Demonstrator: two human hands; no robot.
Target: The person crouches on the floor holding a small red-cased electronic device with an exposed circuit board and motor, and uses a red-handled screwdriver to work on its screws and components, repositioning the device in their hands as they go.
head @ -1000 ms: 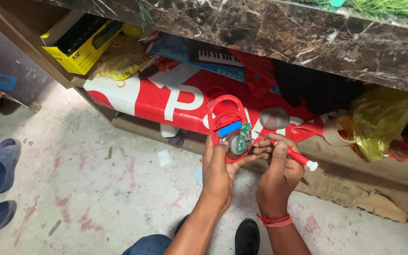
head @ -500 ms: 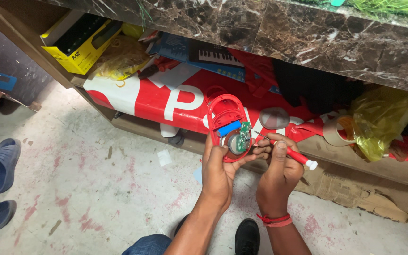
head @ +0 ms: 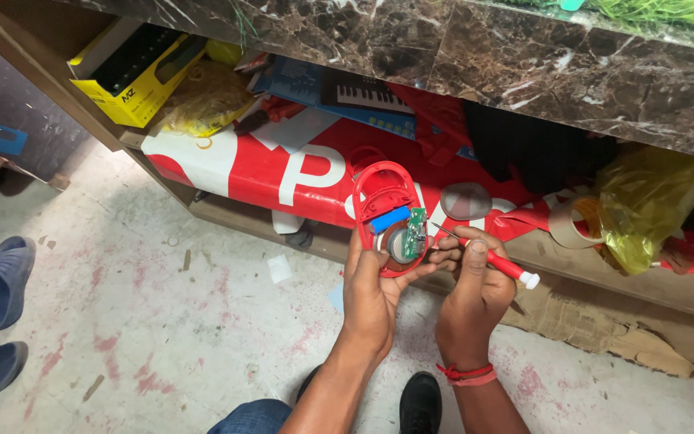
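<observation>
My left hand [head: 373,291] holds a small red oval device [head: 387,201] with its shell opened, showing a green circuit board [head: 417,227], a blue part and a round grey speaker. My right hand [head: 475,291] grips a red-handled screwdriver [head: 498,263] with a white end cap, its thin metal tip touching the circuit board's edge. A red thread band circles my right wrist. Both hands are raised in front of a low shelf.
A red and white banner [head: 267,165] lies on the shelf under a dark marble counter [head: 524,60]. A yellow box [head: 134,76], toy keyboard [head: 371,96], grey oval cover [head: 465,201], tape roll [head: 569,223] and yellow bag [head: 652,201] sit there. Blue slippers [head: 2,281] rest at left on the floor.
The hands and the red device hold nearly the same place; the screwdriver tip stays at the circuit board with only a slight shift.
</observation>
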